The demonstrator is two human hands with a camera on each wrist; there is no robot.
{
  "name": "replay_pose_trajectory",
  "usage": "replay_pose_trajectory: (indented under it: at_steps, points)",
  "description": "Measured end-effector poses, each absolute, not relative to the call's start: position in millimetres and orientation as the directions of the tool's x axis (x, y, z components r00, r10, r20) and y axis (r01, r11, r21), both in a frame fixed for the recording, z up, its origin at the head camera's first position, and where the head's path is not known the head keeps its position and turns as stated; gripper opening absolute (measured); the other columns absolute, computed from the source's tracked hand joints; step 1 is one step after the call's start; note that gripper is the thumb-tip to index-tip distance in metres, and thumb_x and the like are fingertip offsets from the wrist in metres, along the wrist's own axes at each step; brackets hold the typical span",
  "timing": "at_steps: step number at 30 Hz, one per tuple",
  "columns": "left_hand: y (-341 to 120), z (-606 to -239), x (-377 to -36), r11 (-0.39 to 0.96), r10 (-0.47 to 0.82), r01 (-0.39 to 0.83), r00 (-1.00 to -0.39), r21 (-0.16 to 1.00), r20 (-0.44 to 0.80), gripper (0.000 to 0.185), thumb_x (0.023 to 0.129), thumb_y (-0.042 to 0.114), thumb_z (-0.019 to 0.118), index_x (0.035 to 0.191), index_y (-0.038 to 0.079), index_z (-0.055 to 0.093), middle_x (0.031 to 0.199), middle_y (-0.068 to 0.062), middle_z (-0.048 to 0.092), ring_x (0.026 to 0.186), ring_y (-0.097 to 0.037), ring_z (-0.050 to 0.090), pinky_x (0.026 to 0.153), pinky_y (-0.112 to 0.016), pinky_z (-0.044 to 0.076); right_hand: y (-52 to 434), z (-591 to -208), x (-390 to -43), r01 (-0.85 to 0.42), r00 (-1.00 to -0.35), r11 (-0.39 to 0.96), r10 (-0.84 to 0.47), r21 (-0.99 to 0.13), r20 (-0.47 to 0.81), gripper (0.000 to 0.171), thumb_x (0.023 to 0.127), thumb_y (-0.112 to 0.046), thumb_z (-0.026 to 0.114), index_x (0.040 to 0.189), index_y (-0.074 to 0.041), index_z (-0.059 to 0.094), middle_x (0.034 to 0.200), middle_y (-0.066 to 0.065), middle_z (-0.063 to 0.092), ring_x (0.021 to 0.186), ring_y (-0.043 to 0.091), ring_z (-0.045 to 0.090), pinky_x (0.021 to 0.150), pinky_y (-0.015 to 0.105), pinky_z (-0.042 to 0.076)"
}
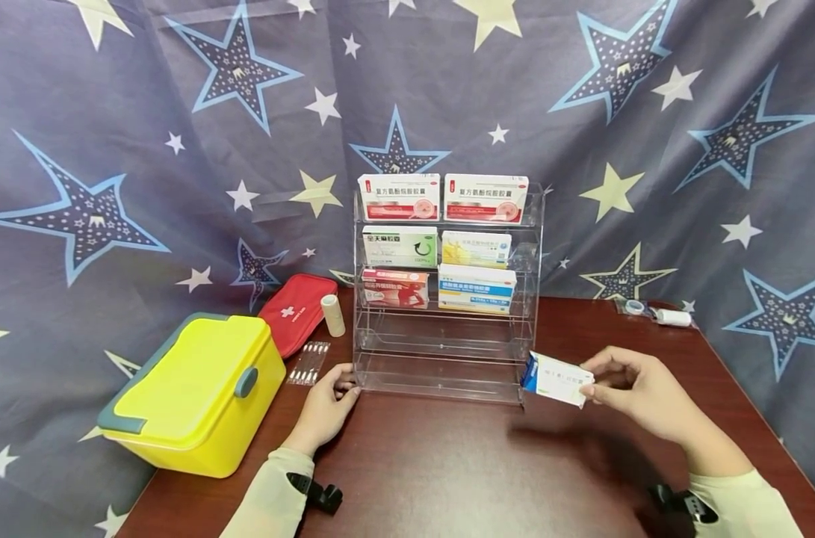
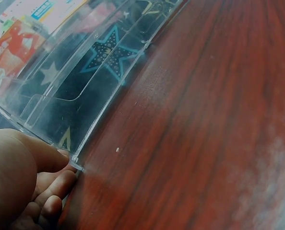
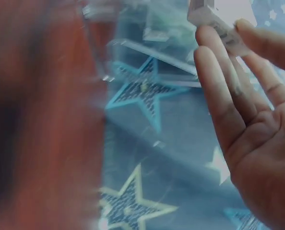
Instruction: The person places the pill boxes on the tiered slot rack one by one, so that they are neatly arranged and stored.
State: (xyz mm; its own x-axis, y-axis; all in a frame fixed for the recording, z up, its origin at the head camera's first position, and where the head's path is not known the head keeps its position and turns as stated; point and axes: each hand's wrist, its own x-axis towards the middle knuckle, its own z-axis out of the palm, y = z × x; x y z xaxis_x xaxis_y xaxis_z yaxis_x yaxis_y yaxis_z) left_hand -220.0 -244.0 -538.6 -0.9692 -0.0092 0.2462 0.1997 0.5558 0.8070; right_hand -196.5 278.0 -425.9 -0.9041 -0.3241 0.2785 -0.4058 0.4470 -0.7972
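Note:
A clear acrylic display rack (image 1: 441,381) with stepped tiers stands mid-table, medicine boxes on its upper three tiers. My left hand (image 1: 326,407) grips the rack's lower left front corner, thumb and curled fingers at the edge in the left wrist view. To the right of the rack, my right hand (image 1: 639,388) pinches a white and blue medicine box (image 1: 558,379) by its right end, between thumb and fingers. The box is raised over the table, its blue end overlapping the rack's lower right side in the head view. In the right wrist view only part of this box (image 3: 219,24) shows.
A yellow first-aid case (image 1: 199,388) stands at the left. Behind it lie a red pouch (image 1: 296,314), a beige bandage roll (image 1: 333,315) and a pack of swabs (image 1: 308,363). Small white rolls (image 1: 672,317) lie at the back right, before a star-patterned curtain (image 1: 447,75).

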Motion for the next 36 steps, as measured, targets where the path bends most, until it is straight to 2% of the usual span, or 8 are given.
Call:
replay_pose_trajectory:
  at_steps: [4, 10, 15, 19, 24, 28, 36]
  points:
    - [-244.3, -536.3, -221.9, 0.560, -0.016, 0.199, -0.968, 0.804, 0.250, 0.037, 0.095, 0.001, 0.074, 0.130, 0.006, 0.066, 0.107, -0.005, 0.073, 0.100, -0.022, 0.069, 0.083, -0.031, 0.053, 254.0, -402.7, -206.5, -0.436, -0.897, 0.500, -0.309, -0.748, 0.316, 0.022, 0.089, -0.009, 0.084, 0.107, -0.016, 0.074, 0.090, 0.002, 0.076, 0.076, 0.022, 0.075, 0.062, 0.030, 0.058]
    - [-243.8, -535.8, -223.4, 0.565, -0.009, 0.208, -0.966, 0.799, 0.258, 0.037, 0.095, 0.002, 0.074, 0.131, 0.005, 0.066, 0.108, -0.006, 0.073, 0.099, -0.021, 0.069, 0.082, -0.030, 0.053, 212.2, -384.9, -225.2, -0.502, -0.856, 0.471, -0.389, -0.726, 0.340, 0.026, 0.088, 0.000, 0.082, 0.102, -0.019, 0.072, 0.092, -0.001, 0.075, 0.079, 0.018, 0.075, 0.062, 0.031, 0.057]
    - [-243.2, -536.0, -222.2, 0.557, -0.010, 0.188, -0.972, 0.809, 0.233, 0.037, 0.095, 0.002, 0.073, 0.131, 0.005, 0.066, 0.109, -0.006, 0.073, 0.100, -0.021, 0.069, 0.084, -0.032, 0.053, 178.5, -384.1, -239.0, -0.501, -0.848, 0.448, -0.423, -0.740, 0.319, 0.025, 0.088, -0.004, 0.084, 0.103, -0.020, 0.072, 0.095, -0.001, 0.074, 0.083, 0.017, 0.075, 0.066, 0.032, 0.057]
    - [-243.5, -537.3, -222.5, 0.558, -0.012, 0.178, -0.975, 0.811, 0.221, 0.036, 0.096, 0.002, 0.073, 0.132, 0.006, 0.066, 0.110, -0.006, 0.072, 0.101, -0.020, 0.068, 0.085, -0.032, 0.053, 150.5, -384.4, -251.8, -0.499, -0.858, 0.454, -0.380, -0.738, 0.346, 0.023, 0.087, -0.006, 0.083, 0.103, -0.018, 0.073, 0.099, 0.001, 0.074, 0.086, 0.017, 0.075, 0.071, 0.035, 0.059]
    - [-243.5, -538.5, -222.3, 0.564, -0.012, 0.187, -0.972, 0.805, 0.234, 0.036, 0.096, 0.002, 0.073, 0.131, 0.006, 0.066, 0.109, -0.006, 0.073, 0.100, -0.020, 0.068, 0.084, -0.031, 0.053, 117.4, -386.0, -264.0, -0.500, -0.866, 0.533, -0.322, -0.683, 0.382, 0.018, 0.089, -0.013, 0.083, 0.102, -0.021, 0.073, 0.101, -0.003, 0.075, 0.088, 0.015, 0.075, 0.079, 0.038, 0.060]
    - [-243.3, -537.9, -220.7, 0.558, -0.014, 0.183, -0.973, 0.809, 0.230, 0.036, 0.096, 0.001, 0.073, 0.131, 0.008, 0.066, 0.109, -0.006, 0.073, 0.101, -0.021, 0.069, 0.084, -0.032, 0.053, 94.8, -391.0, -269.5, -0.511, -0.859, 0.581, -0.313, -0.634, 0.405, 0.017, 0.091, -0.015, 0.083, 0.102, -0.022, 0.072, 0.099, -0.005, 0.076, 0.086, 0.014, 0.075, 0.079, 0.038, 0.061]
    - [-243.7, -537.5, -219.4, 0.555, -0.016, 0.178, -0.974, 0.813, 0.225, 0.037, 0.095, 0.001, 0.074, 0.131, 0.009, 0.066, 0.109, -0.006, 0.073, 0.101, -0.021, 0.069, 0.085, -0.032, 0.052, 60.9, -402.6, -277.1, -0.551, -0.829, 0.608, -0.322, -0.572, 0.457, 0.017, 0.091, -0.011, 0.082, 0.106, -0.016, 0.074, 0.099, -0.002, 0.077, 0.081, 0.011, 0.075, 0.074, 0.032, 0.060]
